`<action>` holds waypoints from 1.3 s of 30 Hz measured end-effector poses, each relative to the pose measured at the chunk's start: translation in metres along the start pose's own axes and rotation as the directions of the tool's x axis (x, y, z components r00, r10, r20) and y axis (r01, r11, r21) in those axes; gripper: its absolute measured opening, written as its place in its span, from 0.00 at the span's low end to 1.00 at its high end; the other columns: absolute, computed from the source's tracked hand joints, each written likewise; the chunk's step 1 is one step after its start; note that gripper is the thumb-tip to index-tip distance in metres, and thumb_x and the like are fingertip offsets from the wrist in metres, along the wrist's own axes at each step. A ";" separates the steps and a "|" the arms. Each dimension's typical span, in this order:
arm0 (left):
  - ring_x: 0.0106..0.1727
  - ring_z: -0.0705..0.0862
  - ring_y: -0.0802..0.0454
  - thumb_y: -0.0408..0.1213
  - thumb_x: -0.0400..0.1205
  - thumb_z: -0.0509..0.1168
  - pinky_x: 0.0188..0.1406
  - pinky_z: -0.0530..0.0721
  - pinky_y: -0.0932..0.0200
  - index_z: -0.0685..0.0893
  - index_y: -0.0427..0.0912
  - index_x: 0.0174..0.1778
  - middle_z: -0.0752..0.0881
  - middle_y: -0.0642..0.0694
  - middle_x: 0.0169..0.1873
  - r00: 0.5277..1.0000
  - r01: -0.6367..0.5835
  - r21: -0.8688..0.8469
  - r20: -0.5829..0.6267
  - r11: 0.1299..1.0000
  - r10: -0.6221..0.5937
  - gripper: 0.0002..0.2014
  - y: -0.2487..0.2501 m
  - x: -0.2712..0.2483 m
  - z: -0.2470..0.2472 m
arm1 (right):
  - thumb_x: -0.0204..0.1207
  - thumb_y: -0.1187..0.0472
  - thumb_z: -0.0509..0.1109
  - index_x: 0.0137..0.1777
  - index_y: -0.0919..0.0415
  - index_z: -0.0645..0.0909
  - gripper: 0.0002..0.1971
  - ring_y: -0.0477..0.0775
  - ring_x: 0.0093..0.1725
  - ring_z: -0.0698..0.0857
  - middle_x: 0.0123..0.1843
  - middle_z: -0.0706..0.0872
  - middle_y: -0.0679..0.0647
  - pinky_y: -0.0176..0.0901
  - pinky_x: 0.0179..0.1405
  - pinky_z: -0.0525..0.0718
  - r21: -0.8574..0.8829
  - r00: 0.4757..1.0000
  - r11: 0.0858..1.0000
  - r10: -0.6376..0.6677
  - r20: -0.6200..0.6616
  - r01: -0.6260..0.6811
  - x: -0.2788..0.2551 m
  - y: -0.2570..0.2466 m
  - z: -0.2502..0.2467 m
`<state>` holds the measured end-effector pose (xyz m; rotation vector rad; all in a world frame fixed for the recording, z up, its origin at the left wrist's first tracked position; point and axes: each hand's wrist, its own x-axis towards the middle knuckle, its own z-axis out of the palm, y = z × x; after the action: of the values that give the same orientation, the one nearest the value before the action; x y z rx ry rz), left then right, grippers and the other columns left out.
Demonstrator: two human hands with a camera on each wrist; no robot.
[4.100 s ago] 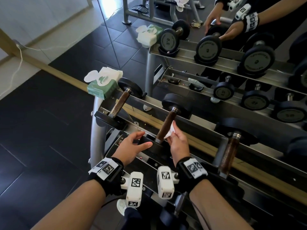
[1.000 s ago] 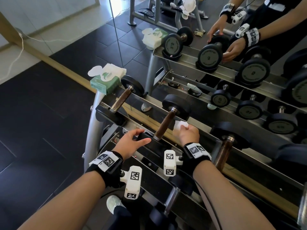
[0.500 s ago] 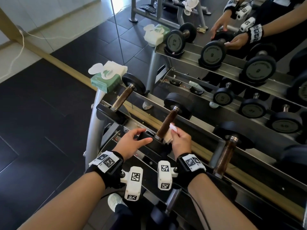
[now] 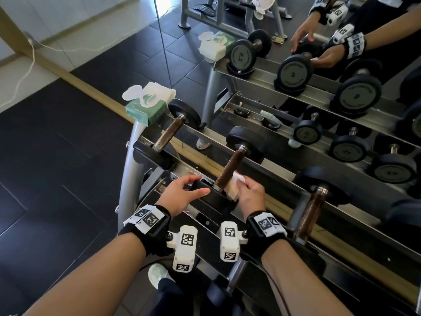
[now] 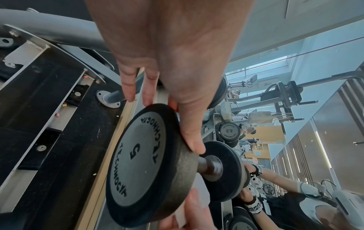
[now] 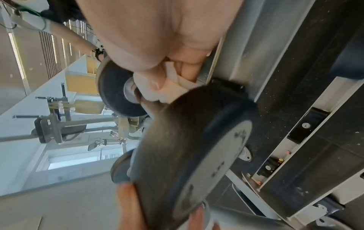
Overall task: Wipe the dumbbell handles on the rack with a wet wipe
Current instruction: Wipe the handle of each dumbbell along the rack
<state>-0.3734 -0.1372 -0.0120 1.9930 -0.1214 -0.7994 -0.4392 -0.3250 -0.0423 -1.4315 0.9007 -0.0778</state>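
Observation:
The middle dumbbell [image 4: 230, 169] lies on the rack's top tier with its brown handle pointing away from me. My left hand [image 4: 200, 185] grips the rim of its near black plate [image 5: 145, 163], thumb on one side and fingers on the other. My right hand [image 4: 243, 188] pinches a crumpled white wet wipe [image 4: 235, 185] and presses it against the right side of the handle's near end. The right wrist view shows the thumb on the wet wipe [image 6: 173, 87], wrapped against the handle just behind the plate. The wet wipe [image 5: 199, 196] also shows under the plate in the left wrist view.
A green pack of wipes [image 4: 148, 106] sits on the rack's left end. Another brown-handled dumbbell [image 4: 168, 135] lies to the left and one [image 4: 312, 215] to the right. A mirror [image 4: 296, 76] right behind reflects the rack. A lower tier holds a dumbbell [image 4: 232, 281] near my legs.
One second ago my right hand held the wipe off to the right of the handle. It has come back onto the handle and slid down to its near end. My left hand stayed put.

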 end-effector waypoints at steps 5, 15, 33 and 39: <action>0.63 0.81 0.53 0.52 0.75 0.74 0.68 0.80 0.49 0.78 0.58 0.71 0.80 0.53 0.65 1.000 -0.004 0.025 -0.002 1.000 0.004 0.27 0.000 0.001 0.000 | 0.85 0.64 0.65 0.60 0.60 0.85 0.09 0.63 0.56 0.89 0.57 0.89 0.63 0.61 0.60 0.87 0.278 0.987 0.954 0.137 -0.078 -0.111 0.016 -0.006 -0.022; 0.57 0.85 0.57 0.51 0.76 0.74 0.54 0.83 0.60 0.78 0.61 0.69 0.82 0.54 0.62 1.000 -0.011 -0.041 -0.002 0.999 0.011 0.25 -0.005 0.000 0.001 | 0.86 0.60 0.62 0.62 0.51 0.85 0.12 0.58 0.60 0.88 0.58 0.89 0.56 0.61 0.67 0.83 0.219 0.990 0.968 0.137 -0.036 -0.126 0.017 -0.015 0.019; 0.54 0.84 0.60 0.53 0.75 0.73 0.44 0.78 0.68 0.77 0.63 0.69 0.82 0.55 0.60 1.000 -0.020 -0.021 0.014 1.000 0.020 0.25 -0.002 -0.001 0.000 | 0.86 0.60 0.62 0.66 0.52 0.84 0.13 0.55 0.59 0.88 0.59 0.89 0.54 0.56 0.64 0.85 0.012 0.994 0.998 0.064 -0.087 -0.063 0.009 -0.014 0.003; 0.56 0.83 0.61 0.52 0.76 0.73 0.53 0.80 0.64 0.77 0.59 0.72 0.81 0.54 0.63 1.000 -0.026 -0.009 0.000 1.000 0.026 0.28 -0.002 -0.003 0.000 | 0.87 0.58 0.61 0.72 0.48 0.81 0.16 0.48 0.63 0.84 0.63 0.85 0.47 0.36 0.53 0.80 -0.045 0.993 0.995 -0.089 -0.077 0.086 0.002 -0.016 0.014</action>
<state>-0.3763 -0.1355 -0.0122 1.9794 -0.1432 -0.7824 -0.4226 -0.3180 -0.0314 -1.5155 0.9081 -0.1831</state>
